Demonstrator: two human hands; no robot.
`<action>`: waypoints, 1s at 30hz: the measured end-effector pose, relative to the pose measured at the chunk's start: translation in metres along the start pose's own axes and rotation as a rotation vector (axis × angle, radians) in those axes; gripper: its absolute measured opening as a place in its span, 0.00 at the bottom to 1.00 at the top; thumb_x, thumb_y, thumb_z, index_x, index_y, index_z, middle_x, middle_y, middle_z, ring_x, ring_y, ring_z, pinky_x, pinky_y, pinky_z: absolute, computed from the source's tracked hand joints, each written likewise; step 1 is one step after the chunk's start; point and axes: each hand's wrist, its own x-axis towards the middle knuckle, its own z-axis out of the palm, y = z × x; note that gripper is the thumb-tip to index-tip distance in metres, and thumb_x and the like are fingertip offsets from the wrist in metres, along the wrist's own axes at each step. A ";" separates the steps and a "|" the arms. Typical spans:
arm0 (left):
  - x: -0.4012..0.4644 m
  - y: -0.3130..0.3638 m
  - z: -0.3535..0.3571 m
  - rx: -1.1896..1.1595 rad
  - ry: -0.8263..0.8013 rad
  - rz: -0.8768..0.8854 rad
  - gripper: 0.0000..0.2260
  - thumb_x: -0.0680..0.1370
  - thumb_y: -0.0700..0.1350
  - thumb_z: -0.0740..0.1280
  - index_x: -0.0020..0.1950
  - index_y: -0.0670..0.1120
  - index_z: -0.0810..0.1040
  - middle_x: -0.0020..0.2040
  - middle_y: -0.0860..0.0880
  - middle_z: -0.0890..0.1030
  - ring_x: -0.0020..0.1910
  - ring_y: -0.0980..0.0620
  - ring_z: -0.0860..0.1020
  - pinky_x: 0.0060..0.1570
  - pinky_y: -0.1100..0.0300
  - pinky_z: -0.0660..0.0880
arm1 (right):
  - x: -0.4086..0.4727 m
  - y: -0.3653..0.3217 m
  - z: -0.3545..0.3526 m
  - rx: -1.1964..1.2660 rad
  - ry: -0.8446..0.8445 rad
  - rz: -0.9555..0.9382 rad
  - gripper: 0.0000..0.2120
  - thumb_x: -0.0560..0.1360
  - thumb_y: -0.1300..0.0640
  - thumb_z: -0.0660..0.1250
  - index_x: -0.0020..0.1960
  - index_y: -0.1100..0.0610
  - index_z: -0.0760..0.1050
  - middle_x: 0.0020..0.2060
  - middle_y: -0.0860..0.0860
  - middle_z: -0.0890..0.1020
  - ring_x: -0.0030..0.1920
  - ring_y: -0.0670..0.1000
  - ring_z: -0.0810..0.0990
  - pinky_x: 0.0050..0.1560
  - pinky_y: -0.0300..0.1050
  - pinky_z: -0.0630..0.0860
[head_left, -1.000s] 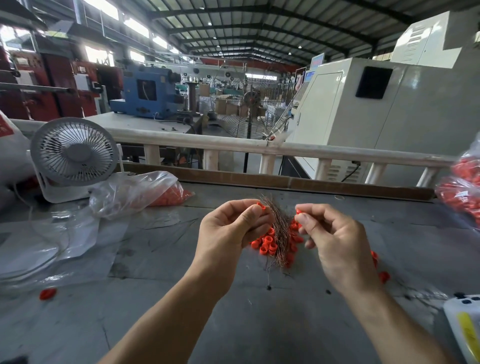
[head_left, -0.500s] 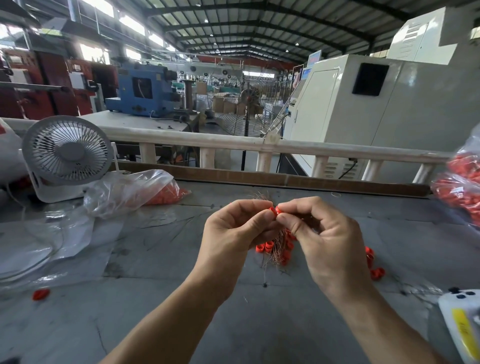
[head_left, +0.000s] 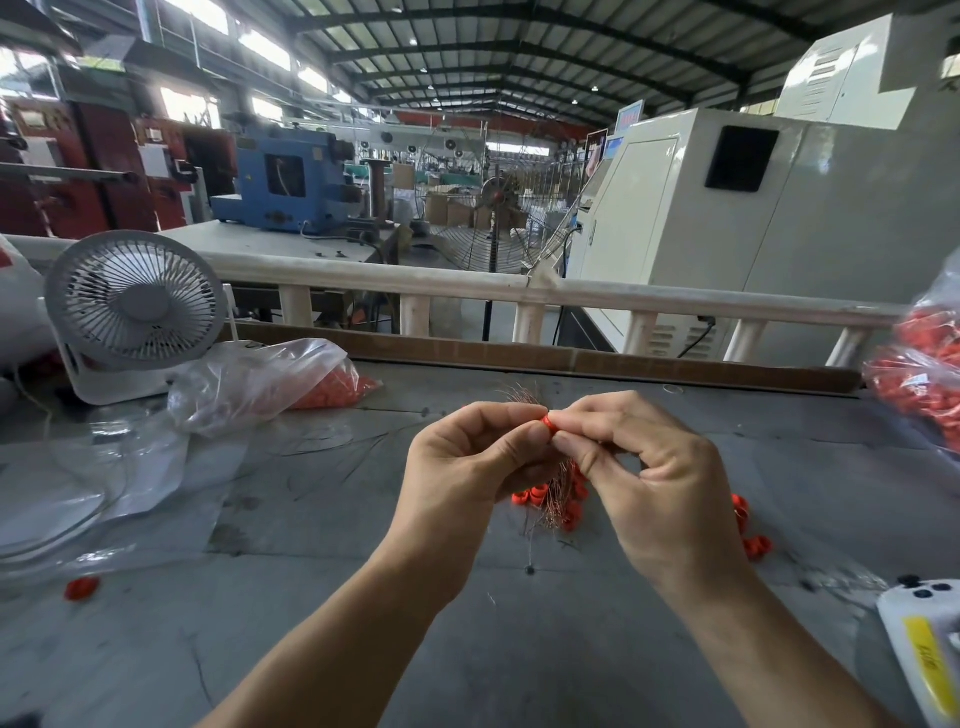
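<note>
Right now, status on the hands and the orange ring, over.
Left hand and right hand both pinch the ring over the table. Wire bundle hangs just below them. Loose rings lie past the right hand, out of the way.

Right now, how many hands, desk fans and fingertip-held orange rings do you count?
hands: 2, left hand and right hand
desk fan: 1
ring pinched between both hands: 1
total: 4
</note>
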 end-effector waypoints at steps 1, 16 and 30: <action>0.000 0.000 0.000 -0.010 0.002 -0.010 0.13 0.67 0.44 0.78 0.49 0.42 0.87 0.47 0.39 0.86 0.44 0.46 0.85 0.50 0.54 0.84 | 0.000 0.000 0.000 0.003 -0.006 0.001 0.07 0.75 0.61 0.76 0.52 0.54 0.88 0.49 0.44 0.85 0.53 0.46 0.84 0.52 0.33 0.77; -0.003 0.000 0.006 -0.212 -0.009 -0.304 0.13 0.72 0.42 0.74 0.56 0.41 0.82 0.45 0.42 0.81 0.43 0.48 0.78 0.49 0.55 0.77 | -0.007 -0.002 0.011 -0.320 0.051 -0.088 0.08 0.73 0.63 0.77 0.50 0.55 0.83 0.46 0.44 0.82 0.50 0.47 0.79 0.53 0.39 0.75; 0.001 -0.001 0.001 -0.109 -0.021 -0.289 0.07 0.73 0.44 0.74 0.46 0.41 0.84 0.41 0.43 0.80 0.39 0.50 0.79 0.42 0.58 0.79 | -0.005 0.001 0.008 -0.372 0.017 -0.163 0.07 0.75 0.62 0.76 0.52 0.57 0.83 0.48 0.46 0.83 0.52 0.49 0.81 0.54 0.38 0.74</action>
